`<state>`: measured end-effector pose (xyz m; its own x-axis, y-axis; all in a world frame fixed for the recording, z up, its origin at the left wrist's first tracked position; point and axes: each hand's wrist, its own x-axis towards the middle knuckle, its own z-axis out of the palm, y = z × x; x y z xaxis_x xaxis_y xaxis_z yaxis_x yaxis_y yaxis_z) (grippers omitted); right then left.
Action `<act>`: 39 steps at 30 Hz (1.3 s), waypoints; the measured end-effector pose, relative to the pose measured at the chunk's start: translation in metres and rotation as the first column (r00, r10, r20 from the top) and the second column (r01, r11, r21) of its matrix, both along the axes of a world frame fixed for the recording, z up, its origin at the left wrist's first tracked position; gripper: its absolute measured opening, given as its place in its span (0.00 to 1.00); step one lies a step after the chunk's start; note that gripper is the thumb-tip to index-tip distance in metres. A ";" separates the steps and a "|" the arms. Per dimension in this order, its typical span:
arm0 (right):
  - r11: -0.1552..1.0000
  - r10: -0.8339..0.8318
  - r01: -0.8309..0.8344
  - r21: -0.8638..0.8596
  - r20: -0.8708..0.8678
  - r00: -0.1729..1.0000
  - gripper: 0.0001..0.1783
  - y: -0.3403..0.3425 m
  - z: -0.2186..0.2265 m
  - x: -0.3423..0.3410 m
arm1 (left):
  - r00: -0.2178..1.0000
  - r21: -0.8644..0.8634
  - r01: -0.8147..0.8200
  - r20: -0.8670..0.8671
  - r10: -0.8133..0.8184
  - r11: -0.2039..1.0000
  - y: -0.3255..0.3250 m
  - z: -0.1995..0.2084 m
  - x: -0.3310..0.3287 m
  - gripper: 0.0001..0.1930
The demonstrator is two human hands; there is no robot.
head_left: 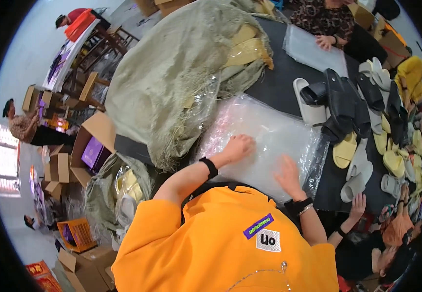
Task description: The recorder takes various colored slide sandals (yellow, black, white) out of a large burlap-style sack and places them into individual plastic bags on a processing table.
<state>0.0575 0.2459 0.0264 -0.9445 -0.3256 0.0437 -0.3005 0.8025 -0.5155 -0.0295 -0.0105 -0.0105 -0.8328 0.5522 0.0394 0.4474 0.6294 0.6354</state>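
A stack of clear plastic bags lies on the dark table right in front of me. Over its middle rests my left hand, its fingers slightly bent and pointing right, with nothing visible in them. My right hand is over the right part of the same stack, a little blurred, fingers stretched out and apart. Left of the bags bulges a big pale green woven sack, its frayed mouth showing yellow items in clear wrapping.
Black, white and yellow slides crowd the table's right side, among them a black slide and a yellow slide. Across from me a person's hand rests on more plastic bags. A co-worker's hand reaches in at right. An open carton stands left.
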 end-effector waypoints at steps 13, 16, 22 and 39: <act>0.991 0.072 -0.092 0.097 0.190 0.979 0.30 -0.016 -0.012 0.013 | 0.543 -0.338 -0.839 -0.558 0.627 0.426 -0.257 0.062 -0.125 0.14; 0.990 0.032 -0.058 0.126 0.199 0.979 0.30 -0.017 -0.018 0.015 | 0.419 -0.226 -0.896 -0.718 0.556 0.384 -0.261 0.062 -0.115 0.14; 0.989 0.020 -0.047 0.141 0.188 0.982 0.31 -0.016 -0.021 0.014 | 0.661 -0.375 -0.748 -0.341 0.668 0.548 -0.206 0.070 -0.095 0.28; 0.992 0.031 -0.054 0.111 0.195 0.980 0.30 -0.016 -0.024 0.016 | 0.930 -0.354 -0.324 0.052 0.365 0.877 -0.179 0.085 -0.053 0.20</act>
<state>0.0739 0.2301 0.0021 -0.9168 -0.3577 -0.1777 -0.2397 0.8486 -0.4716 -0.0825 -0.1898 0.0745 -0.9601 0.1927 -0.2025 0.1004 0.9137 0.3937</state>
